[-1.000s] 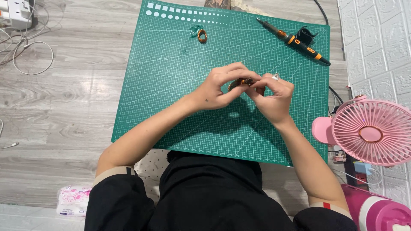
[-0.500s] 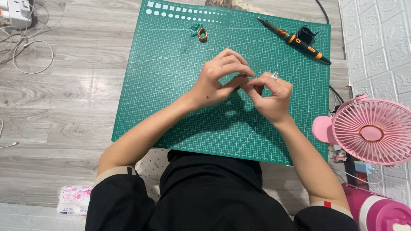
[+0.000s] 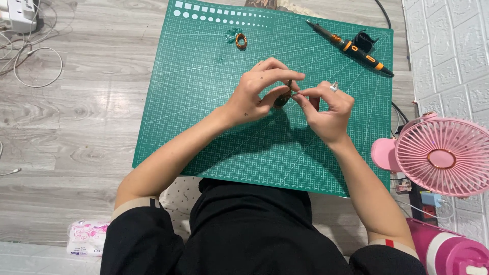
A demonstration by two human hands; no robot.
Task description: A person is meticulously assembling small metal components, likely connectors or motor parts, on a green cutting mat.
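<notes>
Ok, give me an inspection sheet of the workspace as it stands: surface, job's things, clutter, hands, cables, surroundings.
Surface: green cutting mat on a grey wood-look floor.
Job's things: small dark piece pinched between both hands over the mat; what it is cannot be told.
Clutter: small brown ring near the mat's top edge; black and orange soldering iron at the top right; tissue pack at the lower left.
Hands: left hand and right hand meet at the piece, fingertips closed on it.
Cables: white cables at the upper left; black cord off the mat's top right.
Surroundings: pink fan, pink bottle, white brick-pattern wall.
</notes>
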